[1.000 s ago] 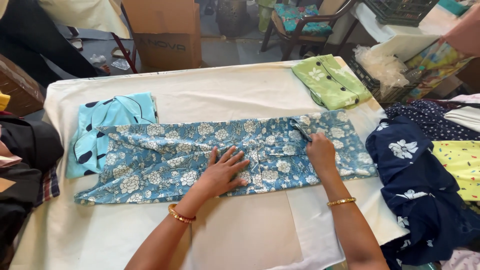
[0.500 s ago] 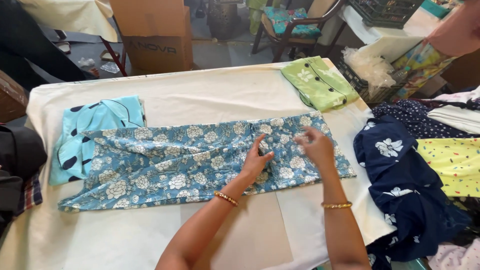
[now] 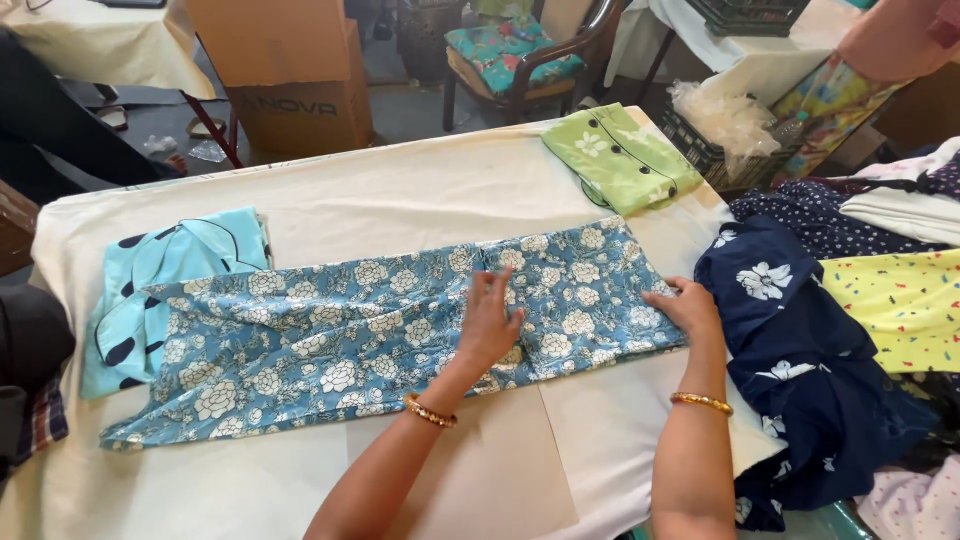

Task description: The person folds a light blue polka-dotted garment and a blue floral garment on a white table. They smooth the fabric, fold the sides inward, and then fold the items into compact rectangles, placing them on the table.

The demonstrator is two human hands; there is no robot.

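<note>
Blue floral cloth (image 3: pixel 350 345): spread flat across the middle of the desk (image 3: pixel 400 190).
Left hand (image 3: pixel 488 325): flat on the cloth, fingers together.
Right hand (image 3: pixel 688 308): at 3 o'clock, pressing the cloth's edge, fingers extended.
Green cloth (image 3: pixel 620 155): folded, at 1 o'clock.
Navy cloth (image 3: pixel 800 350): just right of the right hand.

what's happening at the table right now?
A person is flattening a blue floral garment laid lengthwise on a cloth-covered table. The left hand presses flat near its middle; the right hand rests on its right end. A light blue dotted garment lies partly under its left end, a folded green one sits at the far edge, and a dark navy floral piece lies to the right.
</note>
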